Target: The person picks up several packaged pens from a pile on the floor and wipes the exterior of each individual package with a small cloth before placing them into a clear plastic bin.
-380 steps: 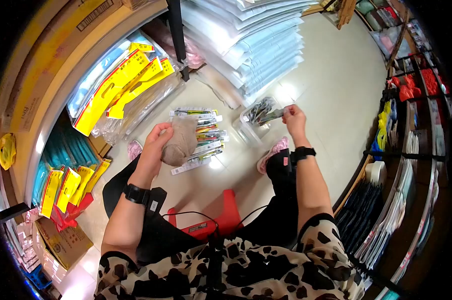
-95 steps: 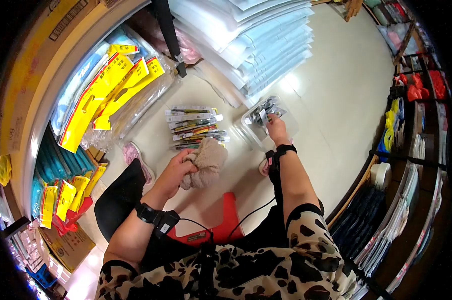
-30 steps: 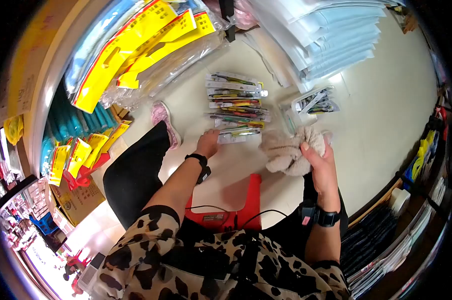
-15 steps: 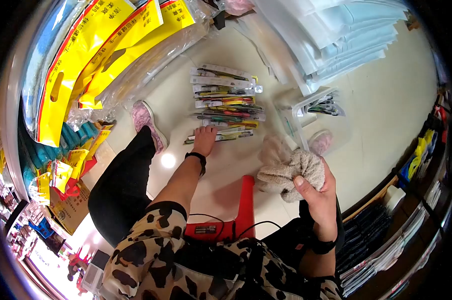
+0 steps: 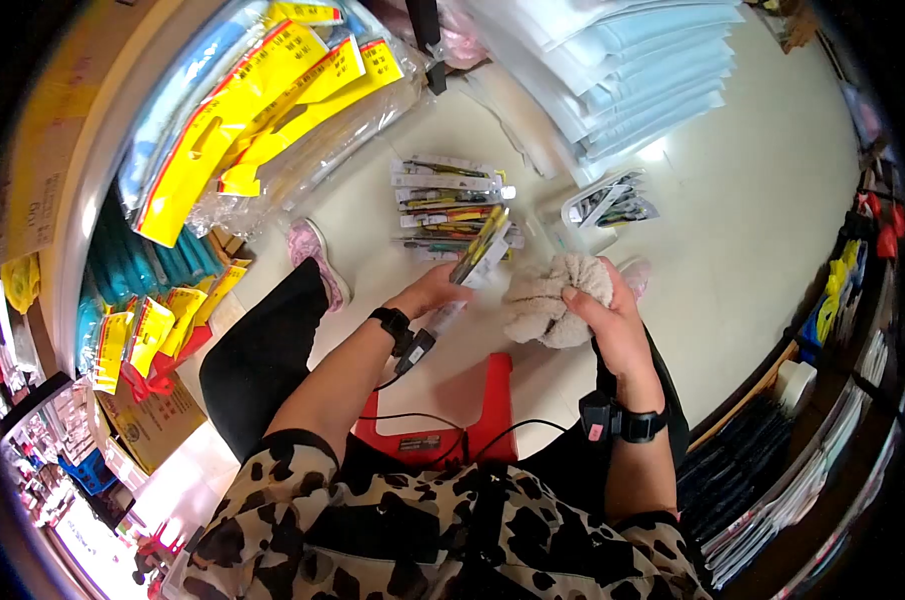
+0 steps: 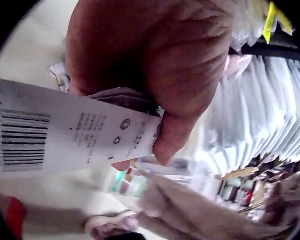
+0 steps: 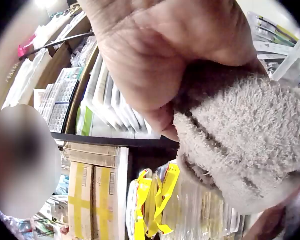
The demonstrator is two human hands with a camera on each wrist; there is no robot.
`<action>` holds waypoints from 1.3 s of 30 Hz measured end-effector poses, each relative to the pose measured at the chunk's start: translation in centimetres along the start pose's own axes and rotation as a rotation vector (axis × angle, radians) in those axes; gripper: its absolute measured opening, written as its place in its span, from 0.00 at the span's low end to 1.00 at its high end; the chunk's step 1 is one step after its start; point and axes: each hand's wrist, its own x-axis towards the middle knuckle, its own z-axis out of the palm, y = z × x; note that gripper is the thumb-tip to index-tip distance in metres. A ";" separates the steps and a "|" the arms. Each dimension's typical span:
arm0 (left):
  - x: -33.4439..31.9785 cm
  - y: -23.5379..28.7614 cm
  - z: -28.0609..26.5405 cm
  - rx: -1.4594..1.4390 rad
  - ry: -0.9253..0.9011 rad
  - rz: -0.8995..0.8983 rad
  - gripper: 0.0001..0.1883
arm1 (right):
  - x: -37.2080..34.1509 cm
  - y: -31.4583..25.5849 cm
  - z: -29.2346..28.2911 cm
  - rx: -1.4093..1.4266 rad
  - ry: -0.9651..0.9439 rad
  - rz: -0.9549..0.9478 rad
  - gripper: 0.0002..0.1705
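My left hand (image 5: 435,290) grips a slim pack, seemingly a packaged toothbrush (image 5: 485,246), raised over the near end of a row of similar packs (image 5: 448,205) on the floor. In the left wrist view, its white barcoded back (image 6: 65,132) runs out past the thumb. A fuzzy beige towel (image 5: 553,300) is bunched in my right hand (image 5: 621,325), thumb on top. The right wrist view shows the thick pile of this towel (image 7: 250,130) filling the palm. Beyond my right hand stands a clear plastic tub (image 5: 585,240) with more slim packs (image 5: 618,200) in it.
A red stool (image 5: 497,395) stands between my legs. Large white-blue packets (image 5: 643,80) are stacked beyond the tub. Yellow-topped bags (image 5: 233,120) line the left shelf; hanging goods (image 5: 753,500) fill the right shelves. A pink shoe (image 5: 318,265) is left of the row.
Earlier the left hand held the towel while the right reached into the tub. The towel has passed to the right hand; the left has lifted a pack from the row's near end.
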 end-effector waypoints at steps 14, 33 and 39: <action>-14.3 13.0 12.1 0.501 0.253 0.378 0.23 | 0.2 0.1 5.2 0.298 0.138 -0.321 0.22; -14.2 12.9 9.7 -0.113 -0.304 0.085 0.29 | 0.8 -4.1 3.3 0.691 -0.488 -0.222 0.42; -14.4 12.1 10.3 -0.175 -0.342 0.029 0.32 | 0.3 -3.9 4.1 0.624 -0.511 -0.104 0.46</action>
